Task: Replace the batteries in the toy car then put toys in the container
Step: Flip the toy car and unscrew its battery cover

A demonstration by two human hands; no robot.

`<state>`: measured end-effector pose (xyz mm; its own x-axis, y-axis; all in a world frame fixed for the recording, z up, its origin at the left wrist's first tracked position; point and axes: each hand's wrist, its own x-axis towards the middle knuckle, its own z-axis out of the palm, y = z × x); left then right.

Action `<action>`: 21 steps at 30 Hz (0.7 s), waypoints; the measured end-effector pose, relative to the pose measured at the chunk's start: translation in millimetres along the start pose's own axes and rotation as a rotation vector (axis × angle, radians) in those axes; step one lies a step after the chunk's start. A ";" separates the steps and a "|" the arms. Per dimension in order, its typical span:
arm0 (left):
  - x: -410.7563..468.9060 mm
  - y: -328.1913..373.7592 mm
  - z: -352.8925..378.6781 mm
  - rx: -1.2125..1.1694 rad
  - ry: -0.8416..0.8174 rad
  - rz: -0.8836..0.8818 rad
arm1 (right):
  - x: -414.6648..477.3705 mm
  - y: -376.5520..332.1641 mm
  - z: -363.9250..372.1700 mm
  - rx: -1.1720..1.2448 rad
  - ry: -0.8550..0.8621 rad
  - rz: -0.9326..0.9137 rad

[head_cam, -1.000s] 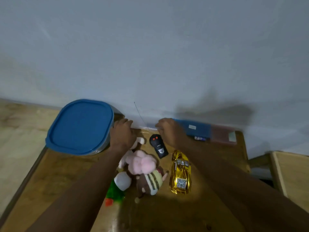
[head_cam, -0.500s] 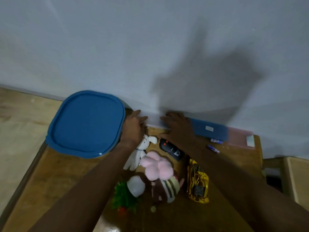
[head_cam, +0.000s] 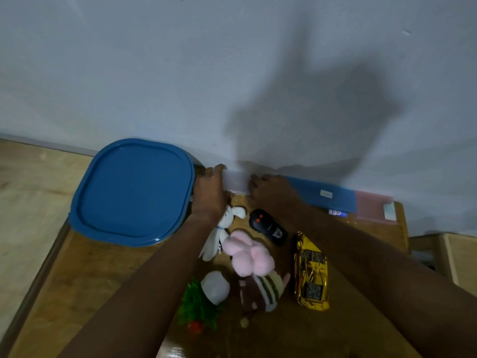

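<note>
Two hands sit at the 12 o'clock edge of the surface: left hand grips one end of a pale box, right hand touches the other, grip unclear. The car lies 5 o'clock of the right hand, long axis roughly 12-to-6, so right's nearer imo.

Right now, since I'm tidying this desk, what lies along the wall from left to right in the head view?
blue-lidded container → left hand → clear box → right hand → blue folder → pink folder

Bare left hand, bare right hand, sleeveless forearms.
</note>
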<state>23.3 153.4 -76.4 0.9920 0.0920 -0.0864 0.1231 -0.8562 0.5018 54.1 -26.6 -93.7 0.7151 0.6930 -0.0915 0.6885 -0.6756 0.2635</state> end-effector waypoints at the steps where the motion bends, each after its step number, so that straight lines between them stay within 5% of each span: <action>1: -1.2 1.6 -1.7 0.007 0.006 0.006 | 1.6 3.1 0.0 -0.059 -0.026 -0.046; 7: -6.3 5.2 -6.8 -0.070 0.003 -0.071 | 9.7 19.0 -10.0 -0.080 -0.013 -0.164; 14: -7.8 6.9 -2.2 -0.084 0.071 -0.136 | 9.2 37.7 -29.1 0.237 0.359 -0.111; 21: -9.5 4.2 3.0 -0.011 0.000 -0.089 | -3.5 18.9 -33.4 0.206 0.341 0.339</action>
<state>14.3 147.4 -76.1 0.9770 0.1678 -0.1313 0.2115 -0.8388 0.5018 60.6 -33.4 -56.4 0.8457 0.4459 0.2932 0.4592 -0.8880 0.0262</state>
